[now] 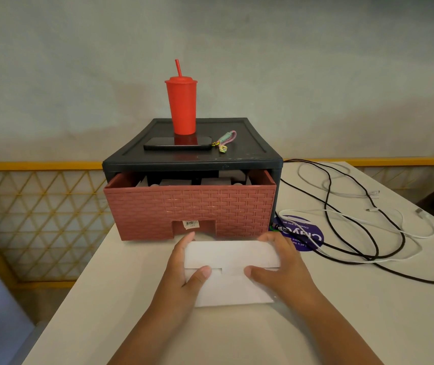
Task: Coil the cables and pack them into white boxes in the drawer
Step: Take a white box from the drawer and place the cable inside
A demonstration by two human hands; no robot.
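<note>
The white box (231, 252) lay flat on the bench (368, 325), just in front of the drawer (189, 209). The left hand (184, 264) and the right hand (281, 264) gripped its opposite ends, with the fingers wrapped round the far edge and the thumbs pressed on the front flap. This hold probably steadied the box for working the flap. The drawer stood partly open, giving access to its contents. The black cable (325, 206) and the white cable (418, 236) lay loose and uncoiled on the bench to the right, within reach, not yet packed.
</note>
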